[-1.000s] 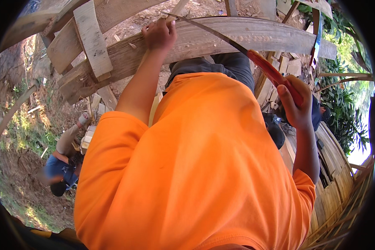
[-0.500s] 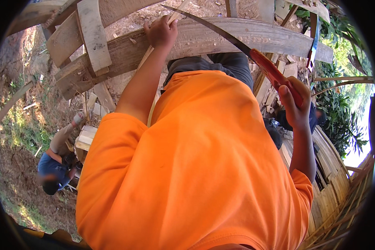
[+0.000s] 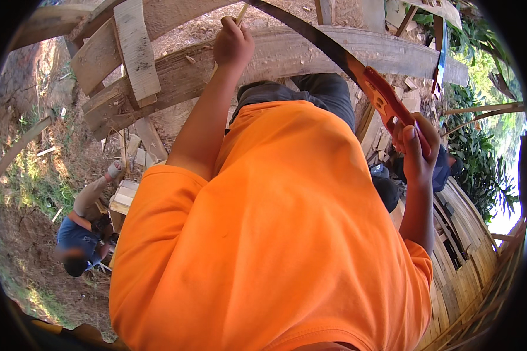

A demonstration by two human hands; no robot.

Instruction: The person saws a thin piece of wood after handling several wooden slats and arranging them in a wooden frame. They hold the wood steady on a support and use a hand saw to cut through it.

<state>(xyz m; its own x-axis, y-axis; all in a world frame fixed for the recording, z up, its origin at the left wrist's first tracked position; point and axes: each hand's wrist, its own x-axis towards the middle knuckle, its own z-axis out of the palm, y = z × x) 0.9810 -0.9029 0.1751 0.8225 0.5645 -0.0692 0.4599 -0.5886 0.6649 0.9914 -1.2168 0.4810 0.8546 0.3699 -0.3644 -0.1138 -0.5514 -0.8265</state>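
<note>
My left hand is closed around a thin wooden strip, its upper end poking out past my fingers. Most of the strip lies hidden behind my hand and forearm. In my right hand is a handsaw with a red handle and a long dark toothed blade. The blade slants up to the left, its tip at the top edge of the picture near the strip's end. Whether blade and strip touch, I cannot tell. Below both hands runs a wide, weathered plank.
Another short board leans across the planks at upper left. A blue-bladed saw hangs at upper right. One person in blue crouches at left beside a wood stack; another person is at right. Offcuts litter the ground.
The saw has shifted up and right, so its tip now reaches the top edge. My right wrist has turned, showing the handle's holes. The strip in my left hand stands steeper.
</note>
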